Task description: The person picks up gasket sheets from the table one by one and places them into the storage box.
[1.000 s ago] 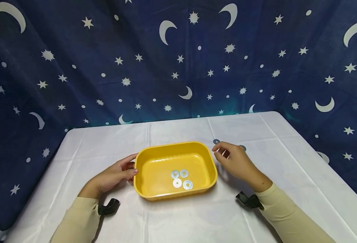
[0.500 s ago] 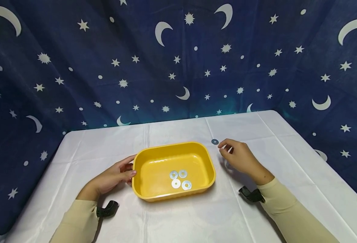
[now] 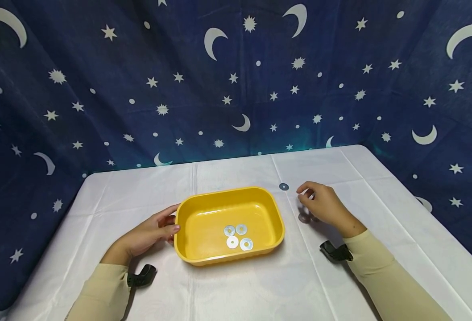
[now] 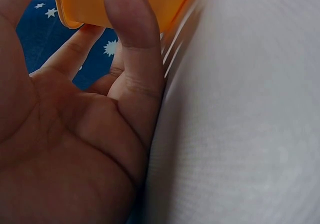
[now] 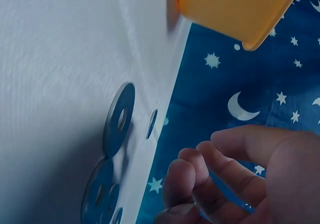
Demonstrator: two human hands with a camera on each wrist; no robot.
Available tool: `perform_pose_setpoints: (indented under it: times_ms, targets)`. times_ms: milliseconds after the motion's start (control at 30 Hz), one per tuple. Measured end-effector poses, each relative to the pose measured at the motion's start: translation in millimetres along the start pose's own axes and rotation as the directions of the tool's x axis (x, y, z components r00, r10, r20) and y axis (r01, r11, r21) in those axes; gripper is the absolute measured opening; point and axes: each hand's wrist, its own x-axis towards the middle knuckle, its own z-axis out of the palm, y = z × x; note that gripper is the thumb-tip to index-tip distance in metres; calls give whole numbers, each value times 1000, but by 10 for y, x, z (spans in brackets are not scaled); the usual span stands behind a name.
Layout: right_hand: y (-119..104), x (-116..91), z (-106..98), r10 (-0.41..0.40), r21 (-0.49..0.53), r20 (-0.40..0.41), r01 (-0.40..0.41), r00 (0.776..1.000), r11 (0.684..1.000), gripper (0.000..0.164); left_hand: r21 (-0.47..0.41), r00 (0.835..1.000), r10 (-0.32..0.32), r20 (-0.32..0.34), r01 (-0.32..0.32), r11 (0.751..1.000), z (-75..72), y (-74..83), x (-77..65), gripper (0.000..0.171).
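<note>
A yellow plastic tray [image 3: 193,223] stands on the white cloth, with several flat metal washers [image 3: 246,244] lying inside. My left hand [image 3: 149,232] rests at the tray's left end, its fingers spread against the outer wall. In the left wrist view, extended fingers reach the tray wall [image 4: 85,3]. My right hand [image 3: 320,203] hovers right of the tray, fingers loosely bent, nothing visible between the fingertips. Below it, a washer [image 3: 304,218] lies on the cloth, partly shaded. The right wrist view shows a large washer [image 5: 120,119] and overlapping ones [image 5: 97,191] beside the fingers.
A single dark washer [image 3: 284,187] lies beyond the tray's far right corner. The white-covered table [image 3: 236,294] meets a dark blue curtain [image 3: 188,49] with moons and stars behind. Black wrist mounts [image 3: 142,275] sit at both sleeves.
My right hand has drawn back to the right from the tray's edge, uncovering a washer beneath it. The left hand keeps its place at the tray. The head view has shifted slightly.
</note>
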Motion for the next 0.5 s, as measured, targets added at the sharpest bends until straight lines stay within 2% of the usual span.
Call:
perform_pose_setpoints:
  times_ms: [167,500]
  targets:
    - [52,13,-33,29,6,12,-29,1000,1000,22,-5,1000,-1,-4,1,1000,-1,-10,7,73]
    - [258,72,-100,51,-82,-13,-52,999,995,20,-14,1000,3,4,-3,1000,-9,-32,15,75]
